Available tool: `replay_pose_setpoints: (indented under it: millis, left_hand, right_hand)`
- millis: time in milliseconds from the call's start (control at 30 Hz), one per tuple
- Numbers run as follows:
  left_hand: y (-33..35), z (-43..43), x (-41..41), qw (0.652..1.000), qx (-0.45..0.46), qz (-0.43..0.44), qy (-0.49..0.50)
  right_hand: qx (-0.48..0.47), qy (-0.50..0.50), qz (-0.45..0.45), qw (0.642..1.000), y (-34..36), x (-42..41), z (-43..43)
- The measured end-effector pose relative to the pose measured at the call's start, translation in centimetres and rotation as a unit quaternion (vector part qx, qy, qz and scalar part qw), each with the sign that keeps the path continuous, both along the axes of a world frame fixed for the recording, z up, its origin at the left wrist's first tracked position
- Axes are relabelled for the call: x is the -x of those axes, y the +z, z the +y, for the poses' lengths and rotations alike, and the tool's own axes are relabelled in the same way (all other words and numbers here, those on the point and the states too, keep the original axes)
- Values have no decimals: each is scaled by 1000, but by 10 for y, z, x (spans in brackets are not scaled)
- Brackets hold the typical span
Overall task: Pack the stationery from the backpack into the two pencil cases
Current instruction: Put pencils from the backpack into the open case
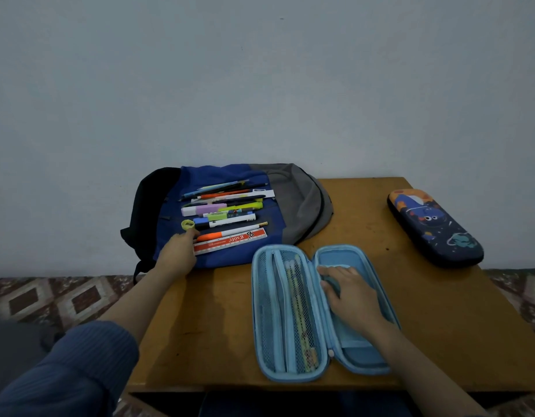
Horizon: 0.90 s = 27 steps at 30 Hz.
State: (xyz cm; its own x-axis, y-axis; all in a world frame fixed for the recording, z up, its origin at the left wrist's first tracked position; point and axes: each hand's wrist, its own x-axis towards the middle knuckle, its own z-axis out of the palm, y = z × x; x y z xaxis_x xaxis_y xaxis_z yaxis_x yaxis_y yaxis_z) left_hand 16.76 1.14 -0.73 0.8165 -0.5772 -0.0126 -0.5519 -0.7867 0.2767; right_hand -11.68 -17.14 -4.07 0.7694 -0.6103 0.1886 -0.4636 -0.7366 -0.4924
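At centre frame, the right hand (350, 291) lies flat and open inside the open blue case (290, 311) on the desk (218, 326). The left hand (177, 254), fingers loosely curled and gripping nothing, touches stationery (227, 212) spread on the backpack (299, 203). A closed dark case (434, 228) sits at right.

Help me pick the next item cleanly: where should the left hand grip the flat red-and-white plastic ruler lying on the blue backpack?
Probably at the flat red-and-white plastic ruler's near-left end, coming from the left hand's side. It lies flat on the blue backpack nearest the person, so pinch its long edges there; an orange pen crowds its far edge.
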Motion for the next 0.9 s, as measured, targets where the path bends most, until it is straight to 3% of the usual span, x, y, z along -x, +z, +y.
replay_pose_setpoints:
  millis: [233, 500, 667, 900]
  left_hand:
    - [-5, -1, -11, 997, -15, -79, -11]
    - [-1, 0, -8, 997, 39, -68, 6]
    - [8, 4, -8, 977, 206, -54, 22]
    - [46, 2, 15, 875, 475, 26, 87]
  right_hand:
    - [3, 0, 4, 1000, 2, -1, 1]
    - [-2, -1, 8, 1000, 2, 0, 0]
    - [10, 1, 16, 1000, 2, -2, -1]
    - [3, 4, -4, 1000, -1, -2, -1]
